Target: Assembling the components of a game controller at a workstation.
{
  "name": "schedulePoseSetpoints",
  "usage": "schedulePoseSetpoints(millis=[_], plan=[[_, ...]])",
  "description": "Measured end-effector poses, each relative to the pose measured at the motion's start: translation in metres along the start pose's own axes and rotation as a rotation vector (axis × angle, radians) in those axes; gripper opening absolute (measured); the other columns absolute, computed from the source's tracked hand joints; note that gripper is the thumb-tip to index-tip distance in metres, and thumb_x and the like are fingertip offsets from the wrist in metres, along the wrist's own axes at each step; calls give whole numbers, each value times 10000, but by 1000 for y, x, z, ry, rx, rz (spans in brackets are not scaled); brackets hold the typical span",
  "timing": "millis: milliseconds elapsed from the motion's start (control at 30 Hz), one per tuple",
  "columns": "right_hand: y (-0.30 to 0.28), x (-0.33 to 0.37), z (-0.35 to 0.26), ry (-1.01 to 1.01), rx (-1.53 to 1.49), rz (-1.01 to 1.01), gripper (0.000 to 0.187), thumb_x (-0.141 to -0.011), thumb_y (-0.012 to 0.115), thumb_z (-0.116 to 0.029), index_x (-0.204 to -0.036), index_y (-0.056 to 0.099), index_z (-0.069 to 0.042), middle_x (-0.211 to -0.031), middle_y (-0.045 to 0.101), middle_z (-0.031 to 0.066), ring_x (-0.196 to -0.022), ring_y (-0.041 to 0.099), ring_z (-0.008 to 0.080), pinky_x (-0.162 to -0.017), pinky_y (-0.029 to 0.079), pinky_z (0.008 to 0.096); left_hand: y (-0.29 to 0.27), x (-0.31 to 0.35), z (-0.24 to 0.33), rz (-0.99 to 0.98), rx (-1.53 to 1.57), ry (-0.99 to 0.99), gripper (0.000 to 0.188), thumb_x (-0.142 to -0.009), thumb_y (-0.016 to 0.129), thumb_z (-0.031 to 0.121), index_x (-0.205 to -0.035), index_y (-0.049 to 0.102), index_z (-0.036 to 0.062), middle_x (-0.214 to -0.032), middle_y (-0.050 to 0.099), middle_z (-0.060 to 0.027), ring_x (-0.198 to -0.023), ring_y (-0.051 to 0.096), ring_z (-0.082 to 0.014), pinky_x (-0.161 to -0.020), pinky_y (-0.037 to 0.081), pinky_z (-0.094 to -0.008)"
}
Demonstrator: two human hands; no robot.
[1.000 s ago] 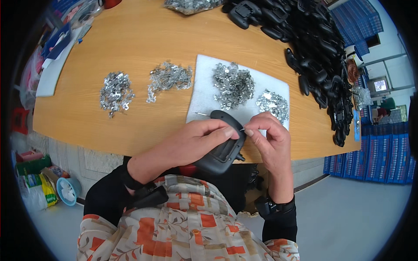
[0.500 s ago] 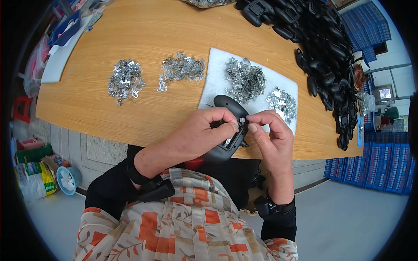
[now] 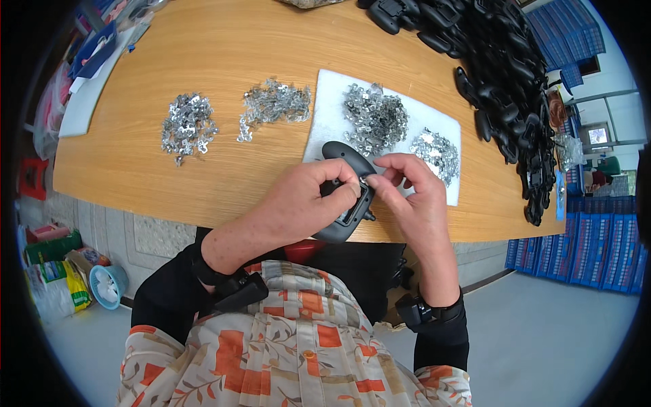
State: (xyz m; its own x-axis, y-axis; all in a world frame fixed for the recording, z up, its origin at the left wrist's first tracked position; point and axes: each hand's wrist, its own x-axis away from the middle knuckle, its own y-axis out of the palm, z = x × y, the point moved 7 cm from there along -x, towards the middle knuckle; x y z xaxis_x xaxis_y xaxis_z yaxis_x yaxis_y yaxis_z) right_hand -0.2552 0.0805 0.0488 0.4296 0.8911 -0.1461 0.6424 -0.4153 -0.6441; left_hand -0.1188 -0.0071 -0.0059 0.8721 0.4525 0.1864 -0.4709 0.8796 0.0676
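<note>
A black game controller shell (image 3: 332,231) lies tilted at the table's near edge, its rectangular compartment facing up. My left hand (image 3: 319,193) reaches over it with thumb and forefinger pinched at the compartment; what they hold is hidden. My right hand (image 3: 410,190) has its thumb tip at the compartment's upper end, on a small shiny metal piece, with the forefinger bent above. Just beyond, a white foam sheet (image 3: 325,112) bears a big heap of small metal clips (image 3: 375,119) and a smaller heap of metal clips (image 3: 435,154).
Two more heaps of small metal parts, one at the left (image 3: 188,127) and one nearer the middle (image 3: 277,102), lie on the wooden table (image 3: 224,41). Black controller shells (image 3: 502,102) are piled along the right side. Blue stacked trays (image 3: 576,251) stand beyond the table.
My right thumb has come in onto the small metal piece, and the right forefinger has lifted and bent. The left hand keeps its pinch. The whole view has shifted slightly.
</note>
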Motion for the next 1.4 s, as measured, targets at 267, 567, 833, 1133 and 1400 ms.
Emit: schedulePoseSetpoints(millis=[267, 567, 833, 1133, 1400], plan=[[4, 5, 21, 177, -80, -44, 160, -881, 772, -76, -1016, 714, -11, -774, 664, 44, -682, 579, 105, -642, 504, 265, 1, 1, -3, -21, 15, 12, 118, -999, 618, 124, -996, 663, 15, -845, 626, 47, -760, 552, -8, -650, 461, -211], [4, 10, 19, 163, -543, -12, 49, -918, 734, -46, -948, 711, -15, -837, 641, -13, -779, 552, 56, -726, 449, 212, 5, -3, 2, -117, 124, -50, 241, -1050, 586, 220, -1088, 703, 13, -949, 694, 8, -840, 604, -35, -756, 507, -220], [2, 10, 0, -73, -422, -53, 64, -891, 755, -39, -949, 731, -27, -847, 629, 9, -802, 566, 90, -747, 455, 247, 11, -1, -1, -244, 326, -49, 218, -1057, 589, 236, -1097, 664, 35, -972, 654, 31, -891, 571, -16, -777, 486, -210], [5, 16, -1, 234, -424, -106, 78, -857, 727, -20, -931, 710, -1, -851, 616, 6, -798, 546, 86, -750, 458, 248, 4, 5, 7, -92, 131, 97, 123, -1013, 654, 153, -1022, 665, 31, -884, 634, 50, -794, 542, -2, -679, 452, -192], [12, 17, 1, 250, -541, -140, 41, -910, 698, -40, -929, 688, -6, -828, 609, -24, -776, 530, 56, -717, 457, 221, -2, 9, 12, -38, 44, 97, 120, -989, 679, 146, -1003, 687, 28, -842, 621, 64, -758, 520, 3, -632, 421, -203]])
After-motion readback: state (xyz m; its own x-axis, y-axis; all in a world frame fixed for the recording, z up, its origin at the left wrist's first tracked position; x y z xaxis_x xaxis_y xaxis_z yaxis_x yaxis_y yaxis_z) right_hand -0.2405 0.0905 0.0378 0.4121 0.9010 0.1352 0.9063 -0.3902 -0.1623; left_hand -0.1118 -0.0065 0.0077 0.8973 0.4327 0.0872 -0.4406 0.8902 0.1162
